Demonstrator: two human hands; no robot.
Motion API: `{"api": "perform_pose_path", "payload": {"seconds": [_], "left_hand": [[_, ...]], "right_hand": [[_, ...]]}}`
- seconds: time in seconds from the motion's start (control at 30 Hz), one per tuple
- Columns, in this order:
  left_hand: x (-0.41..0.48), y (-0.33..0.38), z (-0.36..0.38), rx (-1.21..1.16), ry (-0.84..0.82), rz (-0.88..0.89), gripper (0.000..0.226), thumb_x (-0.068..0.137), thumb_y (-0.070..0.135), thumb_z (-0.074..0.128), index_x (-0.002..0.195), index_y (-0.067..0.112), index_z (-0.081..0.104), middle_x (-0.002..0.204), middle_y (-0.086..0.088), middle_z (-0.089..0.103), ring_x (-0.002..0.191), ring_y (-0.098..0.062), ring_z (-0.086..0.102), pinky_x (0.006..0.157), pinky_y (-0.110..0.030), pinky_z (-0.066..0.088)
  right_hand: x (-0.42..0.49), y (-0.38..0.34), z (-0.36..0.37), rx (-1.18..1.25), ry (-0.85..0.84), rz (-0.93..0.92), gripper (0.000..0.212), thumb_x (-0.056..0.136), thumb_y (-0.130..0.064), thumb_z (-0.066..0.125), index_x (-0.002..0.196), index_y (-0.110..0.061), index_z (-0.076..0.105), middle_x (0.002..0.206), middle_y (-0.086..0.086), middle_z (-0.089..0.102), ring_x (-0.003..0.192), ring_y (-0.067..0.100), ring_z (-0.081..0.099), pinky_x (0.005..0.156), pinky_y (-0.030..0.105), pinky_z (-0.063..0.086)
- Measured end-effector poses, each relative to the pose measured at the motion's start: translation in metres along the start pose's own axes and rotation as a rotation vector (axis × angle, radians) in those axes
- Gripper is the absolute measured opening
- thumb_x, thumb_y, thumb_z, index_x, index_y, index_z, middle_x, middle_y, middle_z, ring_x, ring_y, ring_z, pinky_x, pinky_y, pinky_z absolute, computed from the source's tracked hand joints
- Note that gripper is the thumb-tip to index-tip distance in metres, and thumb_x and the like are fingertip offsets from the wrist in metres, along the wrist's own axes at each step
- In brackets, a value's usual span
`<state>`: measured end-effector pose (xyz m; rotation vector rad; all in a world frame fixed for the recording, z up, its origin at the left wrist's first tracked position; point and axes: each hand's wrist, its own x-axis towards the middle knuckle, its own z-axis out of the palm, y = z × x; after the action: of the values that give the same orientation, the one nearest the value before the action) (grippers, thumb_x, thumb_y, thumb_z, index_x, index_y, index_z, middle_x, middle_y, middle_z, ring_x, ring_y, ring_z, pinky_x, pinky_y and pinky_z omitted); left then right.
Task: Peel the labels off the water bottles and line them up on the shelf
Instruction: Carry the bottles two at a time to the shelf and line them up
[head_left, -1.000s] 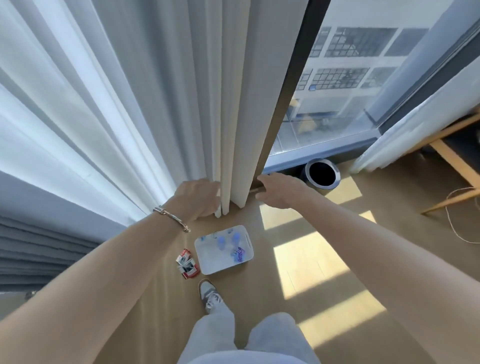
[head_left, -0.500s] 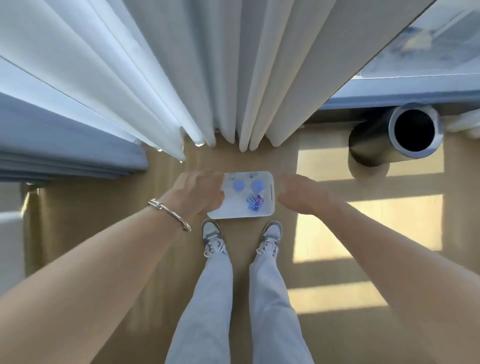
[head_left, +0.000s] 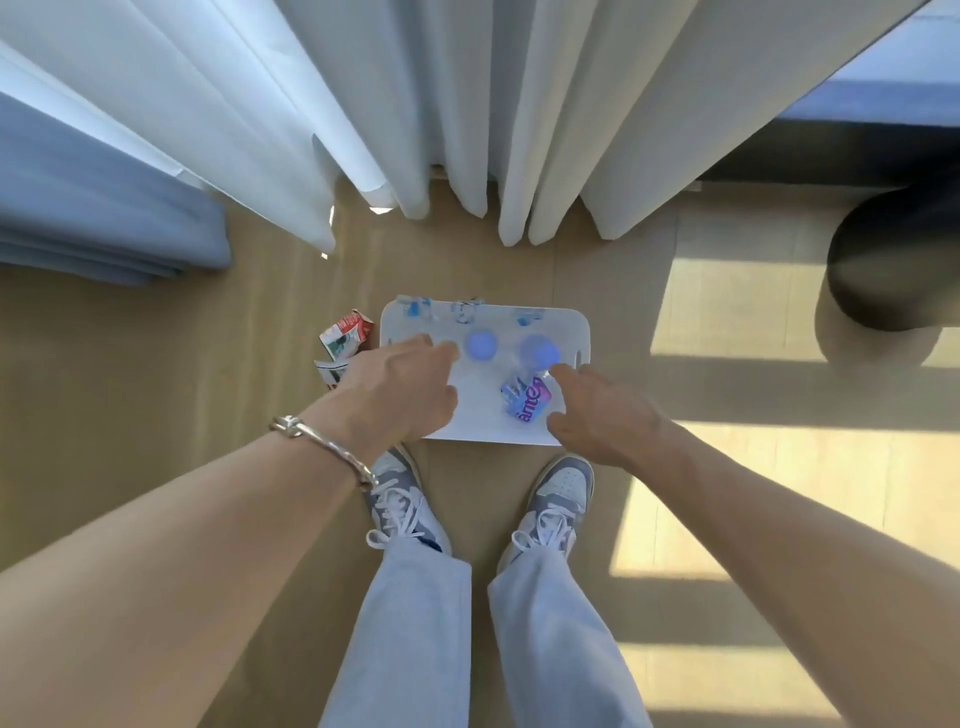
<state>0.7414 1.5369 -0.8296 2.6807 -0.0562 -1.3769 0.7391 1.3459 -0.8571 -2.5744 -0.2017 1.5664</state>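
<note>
Looking straight down, a white rectangular plastic tray (head_left: 569, 325) lay flat on the pale wooden floor (head_left: 156, 389), just beyond the toes of two grey-and-white sneakers (head_left: 558, 496).

Two clear water bottles stood upright in the middle of the tray, showing from above as round blue caps: one on the left (head_left: 480, 344) and one to its right (head_left: 539, 351), near each other. Just nearer than the right cap was a third bottle with a purple-and-blue label (head_left: 524, 404) still on it. Small clear and blue pieces (head_left: 418, 307) sat along the tray's far rim, too blurred to make out.

The left hand (head_left: 402, 387), with a silver bracelet (head_left: 324, 448) at the wrist, hung over the tray's left side. Its fingers were loose and pointed down, with nothing in them. The right hand (head_left: 602, 415) hovered over the tray's near right corner. Its fingers were spread and relaxed, its grasp was empty, and its fingertips (head_left: 558, 370) showed right beside the labelled bottle. Whether they touched it could not be told.

Crumpled red-and-white peeled labels (head_left: 347, 332) lay on the floor just left of the tray. White curtains (head_left: 467, 104) hung down at the far side, with a blue-grey curtain (head_left: 104, 218) bunched at the far left. A dark round bin (head_left: 893, 270) stood far right, well apart from the tray.
</note>
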Motion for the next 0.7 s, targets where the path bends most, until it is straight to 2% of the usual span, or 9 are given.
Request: {"api": "perform_pose_path", "payload": {"seconds": [0.1,0.2,0.3,0.47,0.6,0.7], "left_hand": [[0.038,0.006,0.018,-0.041,0.058,0.015,0.044,0.098,0.026,0.042,0.142,0.022,0.038,0.138,-0.003,0.045,0.122,-0.028,0.050,0.092,-0.038,0.042],[0.070,0.012,0.035,-0.037,0.096,0.044,0.040,0.097,0.022,0.045,0.137,0.020,0.042,0.135,-0.005,0.045,0.115,-0.030,0.053,0.082,-0.036,0.042],[0.096,0.015,0.048,-0.029,0.120,0.068,0.040,0.096,0.019,0.047,0.136,0.020,0.044,0.133,-0.007,0.046,0.111,-0.033,0.055,0.087,-0.041,0.048],[0.128,0.011,0.066,-0.041,0.095,0.094,0.053,0.095,0.023,0.051,0.145,0.028,0.036,0.136,-0.009,0.041,0.113,-0.036,0.054,0.091,-0.042,0.046],[0.144,0.008,0.082,-0.094,0.052,0.072,0.046,0.094,0.022,0.056,0.139,0.029,0.045,0.132,-0.009,0.042,0.110,-0.035,0.054,0.081,-0.035,0.041],[0.149,0.012,0.088,-0.137,0.086,0.059,0.037,0.094,0.021,0.058,0.130,0.021,0.051,0.126,-0.012,0.040,0.098,-0.035,0.057,0.079,-0.035,0.045]], "right_hand": [[0.032,0.014,0.012,0.014,0.032,0.010,0.051,0.096,-0.026,0.044,0.144,-0.014,0.030,0.136,0.011,0.043,0.121,0.034,0.051,0.097,0.043,0.045],[0.060,0.026,0.020,0.015,0.076,0.019,0.052,0.096,-0.024,0.045,0.144,-0.014,0.028,0.132,0.012,0.045,0.116,0.035,0.053,0.093,0.043,0.046],[0.083,0.032,0.025,0.023,0.109,0.015,0.056,0.096,-0.028,0.047,0.146,-0.018,0.024,0.133,0.012,0.046,0.113,0.036,0.055,0.092,0.043,0.048],[0.110,0.034,0.034,0.041,0.114,-0.013,0.055,0.098,-0.033,0.046,0.148,-0.026,0.024,0.134,0.010,0.044,0.115,0.034,0.054,0.094,0.042,0.047],[0.124,0.031,0.045,0.033,0.127,-0.008,0.047,0.098,-0.039,0.046,0.141,-0.029,0.033,0.128,0.009,0.047,0.109,0.034,0.056,0.079,0.035,0.041],[0.129,0.029,0.045,-0.010,0.121,0.005,0.046,0.096,-0.045,0.046,0.137,-0.027,0.035,0.123,0.008,0.051,0.105,0.033,0.057,0.073,0.033,0.037]]}}
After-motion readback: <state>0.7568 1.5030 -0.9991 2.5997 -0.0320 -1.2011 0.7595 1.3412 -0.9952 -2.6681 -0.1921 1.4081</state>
